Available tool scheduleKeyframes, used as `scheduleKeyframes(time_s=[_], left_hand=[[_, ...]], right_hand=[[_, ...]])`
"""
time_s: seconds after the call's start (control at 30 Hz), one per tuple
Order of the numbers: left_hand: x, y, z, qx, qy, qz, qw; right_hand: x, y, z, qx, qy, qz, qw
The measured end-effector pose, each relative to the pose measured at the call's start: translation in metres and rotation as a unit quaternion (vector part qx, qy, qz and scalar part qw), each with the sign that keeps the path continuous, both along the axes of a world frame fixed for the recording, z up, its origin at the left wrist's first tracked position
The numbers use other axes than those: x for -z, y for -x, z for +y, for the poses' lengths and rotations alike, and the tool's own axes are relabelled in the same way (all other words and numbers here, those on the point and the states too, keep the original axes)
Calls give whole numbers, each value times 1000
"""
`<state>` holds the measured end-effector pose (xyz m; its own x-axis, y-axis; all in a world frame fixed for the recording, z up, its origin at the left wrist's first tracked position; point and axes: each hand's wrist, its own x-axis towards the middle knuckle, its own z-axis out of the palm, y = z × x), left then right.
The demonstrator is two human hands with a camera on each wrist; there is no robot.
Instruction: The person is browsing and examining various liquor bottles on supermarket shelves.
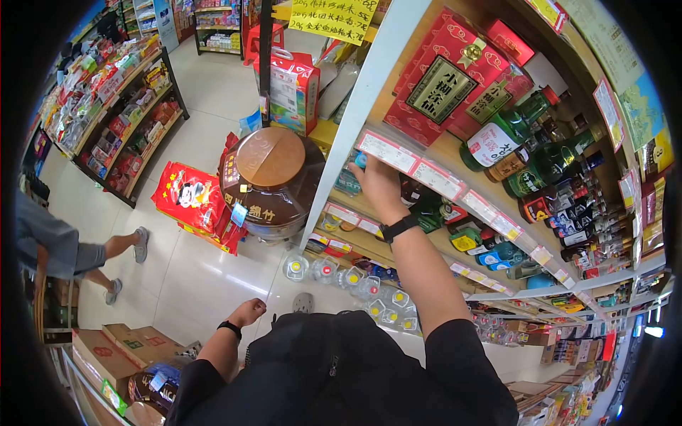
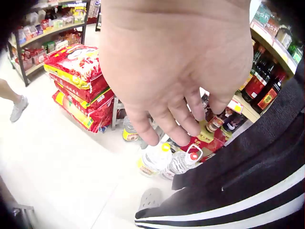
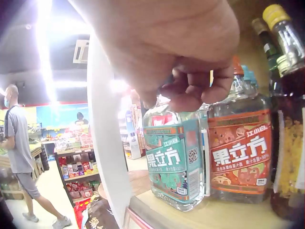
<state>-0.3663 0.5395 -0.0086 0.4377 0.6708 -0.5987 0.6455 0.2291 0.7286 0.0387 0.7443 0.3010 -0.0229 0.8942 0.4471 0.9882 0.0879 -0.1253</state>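
My right hand (image 1: 380, 186) reaches into the shelf below the red gift boxes. In the right wrist view its curled fingers (image 3: 190, 90) grip the top of a clear bottle with a teal label (image 3: 172, 160), standing at the shelf's end; the bottle's cap is hidden by the hand there. In the head view a blue cap (image 1: 361, 160) shows at the fingertips. Right beside it stands a similar bottle with an orange label (image 3: 240, 155). My left hand (image 1: 246, 312) hangs low by my body, its fingers loosely bent and holding nothing.
A white shelf post (image 3: 102, 114) rises left of the teal-label bottle. A dark bottle (image 3: 288, 133) stands to the right. On the floor are a large brown jar (image 1: 273, 184), red sacks (image 1: 186, 199) and clear jugs (image 1: 327, 270). A person in grey (image 3: 21, 138) walks at left.
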Motion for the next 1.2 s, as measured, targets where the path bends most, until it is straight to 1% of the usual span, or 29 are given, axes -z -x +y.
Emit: scheduleKeyframes(time_s=[0.13,0.23,0.33,0.47,0.63,0.73,0.83,0.93,1.03,1.13,1.17,1.2], left_hand=[[3,5,3,0,8,6,1000],[3,4,6,-15,25,-31,999],[3,3,9,-18,36,-22,999],[2,5,15,-2,29,-17,999],[-13,6,25,-6,37,-5,999],[-8,9,26,-8,36,-3,999],[-4,11,25,1,31,-5,1000],[-3,11,24,1,47,-11,999],[-2,10,24,14,45,-5,999],[-3,7,29,27,40,-4,999],[-2,6,30,33,41,1,999],[-2,4,32,37,42,4,998]], right_hand=[[-5,2,2,3,19,9,1000],[-8,2,2,16,31,17,999],[-4,-2,3,-2,2,10,1000],[1,-3,4,0,-1,-5,1000],[4,-6,4,-11,-11,0,1000],[3,-4,3,20,25,26,999],[1,-4,1,18,17,2,1000],[-5,-3,-4,10,-26,9,1000],[-13,-3,-16,36,10,33,999],[-9,-10,-34,48,33,77,995],[-10,-12,-47,55,47,130,989],[-23,-8,-68,62,60,182,980]])
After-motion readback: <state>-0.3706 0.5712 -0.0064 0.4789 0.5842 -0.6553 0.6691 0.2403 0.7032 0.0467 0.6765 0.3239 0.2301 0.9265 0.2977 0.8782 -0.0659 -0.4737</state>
